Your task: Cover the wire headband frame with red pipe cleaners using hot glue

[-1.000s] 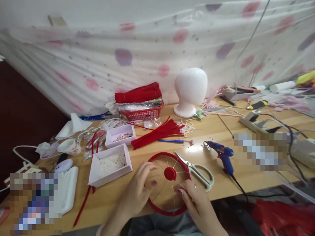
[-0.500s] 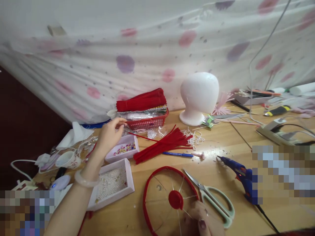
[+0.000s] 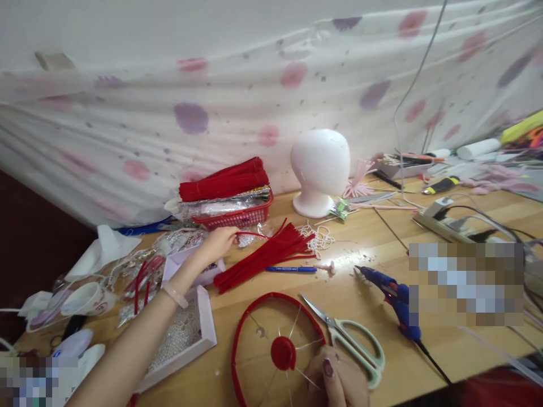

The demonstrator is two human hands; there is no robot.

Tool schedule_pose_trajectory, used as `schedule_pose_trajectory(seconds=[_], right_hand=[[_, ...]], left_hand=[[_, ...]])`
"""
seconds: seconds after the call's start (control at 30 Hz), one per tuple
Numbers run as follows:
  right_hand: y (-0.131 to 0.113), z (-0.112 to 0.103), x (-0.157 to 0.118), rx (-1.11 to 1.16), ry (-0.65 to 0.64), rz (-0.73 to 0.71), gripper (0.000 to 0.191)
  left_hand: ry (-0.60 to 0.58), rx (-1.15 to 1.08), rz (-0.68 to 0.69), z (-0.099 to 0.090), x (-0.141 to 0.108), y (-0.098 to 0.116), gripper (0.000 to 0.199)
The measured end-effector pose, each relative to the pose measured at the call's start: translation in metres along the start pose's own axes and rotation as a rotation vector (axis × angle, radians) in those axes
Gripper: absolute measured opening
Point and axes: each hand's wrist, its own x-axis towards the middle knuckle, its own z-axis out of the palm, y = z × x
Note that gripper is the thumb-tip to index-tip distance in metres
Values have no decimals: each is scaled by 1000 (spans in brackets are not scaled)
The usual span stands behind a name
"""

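The left hand [image 3: 218,245] has its fingertips closed on the end of a thin red chenille stem [image 3: 251,233], the rest of its fingers curled in. The right hand [image 3: 344,377] is bent around the right side of a red hoop [image 3: 235,356], gripping its rim between thumb and fingers; the exact contact is hidden beneath the hand.

The hoop lies at the near edge of the view, its bottom cut off by the frame. Pale thin spokes run inside it around a red disc [image 3: 283,353]; where some of them end is hard to make out. Just right of the hoop lie scissors [image 3: 360,353] with pale green handles, their lower handle partly behind the right hand. Beyond the hoop are a blue pen [image 3: 291,269] and a bundle of red chenille stems [image 3: 265,254], with a white bead string [image 3: 321,240] beside its fanned end.

The left forearm crosses two white trays, covering much of the bead tray [image 3: 207,316] and part of the farther tray [image 3: 175,264]. A red basket [image 3: 250,217] and a white foam head [image 3: 321,169] stand at the back of the wooden surface [image 3: 339,308]. A blue glue gun [image 3: 394,297] lies to the right, its body partly masked by pixelation.
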Motion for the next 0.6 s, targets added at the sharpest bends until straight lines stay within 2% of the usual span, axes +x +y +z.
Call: schedule_pose_trajectory(seconds=[0.1, 0.2, 0.3, 0.4, 0.5, 0.6], right_hand=[[4, -4, 0, 42, -49, -17, 44], [8, -7, 0, 86, -109, -46, 41], [10, -8, 0, 115, -110, -41, 40], [9, -6, -1, 146, -93, -19, 41], [9, -4, -2, 155, -74, 14, 42], [8, -4, -2, 160, -62, 13, 43]], left_hand=[[-31, -8, -51, 1, -3, 5, 27], [-90, -1, -79, 13, -4, 19, 27], [-189, 7, -68, 27, -3, 34, 32], [-314, 9, -43, 33, -1, 41, 33], [-442, -6, -22, 26, 4, 37, 32], [-547, -42, 19, 7, 11, 27, 29]])
